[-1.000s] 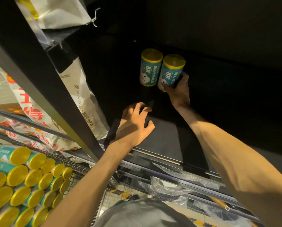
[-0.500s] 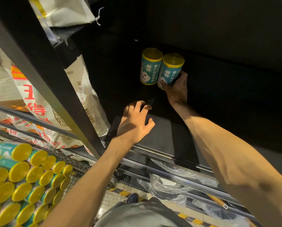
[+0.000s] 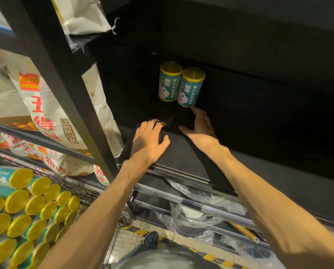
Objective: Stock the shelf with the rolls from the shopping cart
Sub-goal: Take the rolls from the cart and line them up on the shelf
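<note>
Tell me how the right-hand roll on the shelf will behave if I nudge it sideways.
The right roll stands upright on the shelf, taller than wide, so a high push may tip it. Being cylindrical, it would likely roll once down. The left roll seems to touch it, probably bracing leftward pushes.

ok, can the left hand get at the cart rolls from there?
Probably yes. The left hand rests open and empty on the shelf; the cart rolls lie uncovered down-left, though a black upright stands between.

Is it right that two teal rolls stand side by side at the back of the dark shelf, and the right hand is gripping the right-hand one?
Not quite. In the head view the right hand is open, fingers spread, just in front of the right-hand roll and gripping nothing. The two rolls do stand side by side at the back of the dark shelf, the other roll to its left.
</note>
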